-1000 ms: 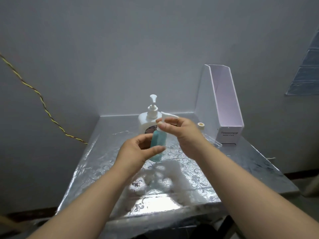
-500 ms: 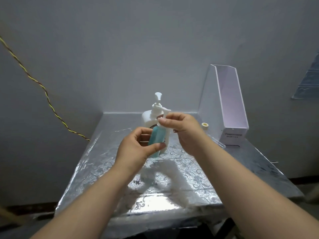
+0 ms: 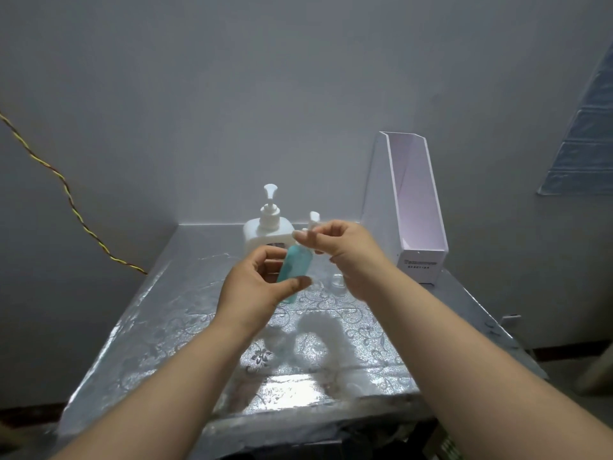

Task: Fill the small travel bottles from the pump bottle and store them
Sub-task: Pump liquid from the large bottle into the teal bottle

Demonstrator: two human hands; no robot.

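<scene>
Travel bottle (image 3: 296,267): teal, translucent plastic, slim, round-shouldered. It is in the air over the table (image 3: 159,333), just in front of the pump bottle (image 3: 265,235), and it leans with the neck up and to the right.

My left hand (image 3: 253,288) grips the body, thumb across the lower front and fingers curled round the back. I hold it low so the neck is free. My right hand (image 3: 346,250) pinches the white top (image 3: 313,220) at the neck between thumb and fingertips, with its small spout poking up above them. Spray head or pump head, I cannot say which.

Judgement: this two-handed hold suits twisting the top against the body. Whether it is going on or coming off cannot be told from here. The colour is even down the body, so no fill level can be read.

Pump bottle: white, opaque, squat, square-shouldered, with a long-stemmed dispenser head. It stands at the back of the table, close enough for filling.

Table: covered in a silver embossed sheet with a floral scroll pattern, glossy, with strong glare near the front edge. It is probably slick, which favours working in hand.

Clear item (image 3: 338,280): on the table beside my right wrist, too faint to identify.

File box (image 3: 419,260): white, rigid, open-topped with slanted sides, upright at the right rear. It is the likely place for storing the bottles.

Cable (image 3: 68,194): twisted yellow and red, on the wall at left, well apart.
</scene>
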